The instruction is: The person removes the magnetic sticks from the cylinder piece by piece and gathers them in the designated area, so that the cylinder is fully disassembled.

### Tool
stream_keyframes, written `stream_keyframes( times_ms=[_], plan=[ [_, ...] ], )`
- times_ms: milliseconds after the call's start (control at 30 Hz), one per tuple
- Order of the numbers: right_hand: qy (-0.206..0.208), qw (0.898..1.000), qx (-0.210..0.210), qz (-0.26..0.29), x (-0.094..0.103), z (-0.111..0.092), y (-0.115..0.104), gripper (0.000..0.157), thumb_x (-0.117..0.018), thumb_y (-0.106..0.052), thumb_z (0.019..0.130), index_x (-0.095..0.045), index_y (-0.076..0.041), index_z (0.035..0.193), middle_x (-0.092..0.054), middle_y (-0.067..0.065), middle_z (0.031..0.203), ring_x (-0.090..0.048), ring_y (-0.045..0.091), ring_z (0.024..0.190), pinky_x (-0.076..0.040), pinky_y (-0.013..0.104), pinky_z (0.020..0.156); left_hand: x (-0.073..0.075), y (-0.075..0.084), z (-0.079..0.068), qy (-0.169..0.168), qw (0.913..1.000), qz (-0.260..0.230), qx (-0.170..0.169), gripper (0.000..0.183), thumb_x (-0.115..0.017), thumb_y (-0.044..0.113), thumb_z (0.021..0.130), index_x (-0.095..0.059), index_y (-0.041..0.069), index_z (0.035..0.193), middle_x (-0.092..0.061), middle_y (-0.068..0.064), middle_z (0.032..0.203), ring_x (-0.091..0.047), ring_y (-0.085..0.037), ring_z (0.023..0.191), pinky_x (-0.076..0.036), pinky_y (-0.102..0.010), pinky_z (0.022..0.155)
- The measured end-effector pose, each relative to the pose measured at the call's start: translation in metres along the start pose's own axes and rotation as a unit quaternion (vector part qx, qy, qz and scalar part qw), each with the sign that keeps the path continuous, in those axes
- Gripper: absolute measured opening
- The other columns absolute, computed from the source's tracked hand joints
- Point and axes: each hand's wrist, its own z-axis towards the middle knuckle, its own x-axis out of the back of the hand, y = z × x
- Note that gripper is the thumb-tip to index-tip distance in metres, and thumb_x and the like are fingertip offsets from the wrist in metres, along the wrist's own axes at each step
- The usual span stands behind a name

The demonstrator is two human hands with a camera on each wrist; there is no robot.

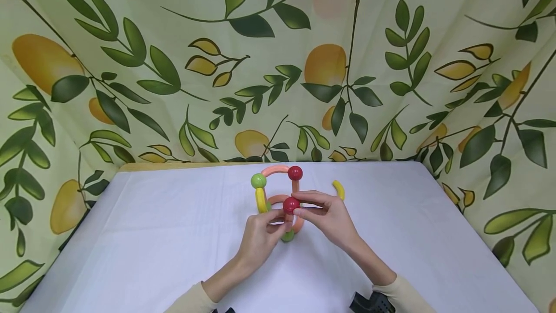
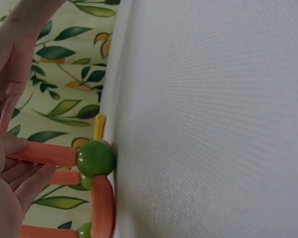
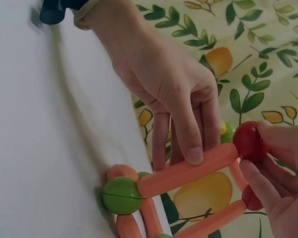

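Note:
A toy frame of balls and rods stands on the table. My left hand [image 1: 259, 236] pinches a ridged coral rod [image 3: 188, 171], which stands upright at the frame's near side. At the top of that rod sits a red ball [image 1: 290, 205], held between the thumb and fingers of my right hand [image 1: 328, 216]. A green ball [image 3: 121, 195] is at the rod's lower end. Farther back, a second red ball [image 1: 295, 173] is joined by a curved coral rod [image 1: 275, 169] to another green ball [image 1: 258, 180]. Below that one runs a curved yellow piece [image 1: 260, 200]. My hands partly hide the lower parts.
A loose curved yellow piece [image 1: 338, 190] lies on the white-covered table [image 1: 173, 221], right of the frame. Behind and at both sides hangs a leaf-patterned curtain [image 1: 269, 62]. Dark wrist devices [image 1: 372, 302] show at the bottom edge.

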Motion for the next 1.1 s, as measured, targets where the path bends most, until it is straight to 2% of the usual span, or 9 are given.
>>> stream_keyframes(
  times_ms=[200,333,467,633,833,967,1100],
  plan=[
    [-0.006,0.999,0.038,-0.011,-0.0026,0.0004,0.0021,0.041,-0.083,-0.010,0.078,-0.071,-0.003,0.116,-0.071,0.008,0.112,-0.067,0.022,0.104,-0.056,0.030,0.084,-0.0003,-0.0001,-0.0005,-0.005,1.0000,-0.001,0.000,0.027,-0.076,-0.002,0.082,-0.072,0.002,0.108,-0.074,-0.007,0.101,-0.072,-0.017,0.089,-0.056,-0.020,0.068],
    [0.001,0.999,0.036,-0.031,-0.0033,0.0006,0.0018,0.041,-0.083,-0.012,0.077,-0.072,-0.004,0.115,-0.072,0.007,0.111,-0.068,0.021,0.103,-0.056,0.030,0.084,-0.0003,-0.0005,-0.0010,-0.005,1.0000,-0.004,-0.003,0.027,-0.076,-0.003,0.082,-0.072,0.002,0.108,-0.074,-0.008,0.101,-0.073,-0.017,0.089,-0.057,-0.020,0.068],
    [0.009,0.999,0.010,-0.036,-0.0036,0.0003,-0.0003,0.043,-0.085,-0.014,0.076,-0.071,-0.004,0.116,-0.071,0.009,0.112,-0.069,0.022,0.101,-0.056,0.030,0.082,-0.0007,-0.0020,-0.0015,-0.002,1.0000,-0.009,-0.005,0.027,-0.076,-0.004,0.081,-0.072,0.003,0.107,-0.074,-0.007,0.100,-0.073,-0.017,0.089,-0.057,-0.020,0.068],
    [0.008,0.999,-0.053,0.004,-0.0028,-0.0003,0.0006,0.047,-0.085,-0.014,0.077,-0.069,-0.002,0.119,-0.070,0.015,0.114,-0.071,0.028,0.099,-0.057,0.031,0.080,-0.0015,-0.0036,-0.0022,0.001,0.9998,-0.016,-0.009,0.027,-0.076,-0.005,0.081,-0.073,0.005,0.106,-0.075,-0.006,0.099,-0.073,-0.019,0.088,-0.057,-0.020,0.068],
    [0.016,0.992,-0.120,0.047,-0.0005,0.0012,0.0045,0.044,-0.082,-0.018,0.081,-0.069,-0.004,0.121,-0.072,0.010,0.112,-0.068,0.023,0.104,-0.054,0.029,0.089,-0.0006,-0.0023,-0.0015,-0.001,0.9999,-0.014,-0.009,0.023,-0.075,-0.003,0.083,-0.073,0.002,0.105,-0.074,-0.006,0.098,-0.072,-0.018,0.089,-0.056,-0.020,0.069],
    [0.022,0.986,-0.138,0.089,0.0002,0.0025,0.0040,0.044,-0.080,-0.016,0.082,-0.068,-0.001,0.122,-0.072,0.011,0.111,-0.068,0.022,0.104,-0.053,0.029,0.092,-0.0002,-0.0014,-0.0004,-0.003,0.9999,-0.003,-0.011,0.021,-0.074,-0.003,0.083,-0.073,0.000,0.104,-0.074,-0.007,0.099,-0.072,-0.018,0.089,-0.056,-0.019,0.070],
    [0.020,0.987,-0.135,0.081,0.0010,0.0020,0.0030,0.045,-0.081,-0.018,0.082,-0.068,-0.002,0.122,-0.072,0.011,0.112,-0.067,0.021,0.104,-0.053,0.028,0.092,-0.0008,0.0002,0.0003,-0.004,0.9999,0.004,-0.013,0.022,-0.075,-0.003,0.082,-0.073,-0.001,0.104,-0.074,-0.008,0.099,-0.072,-0.019,0.089,-0.056,-0.018,0.070]
  ],
)
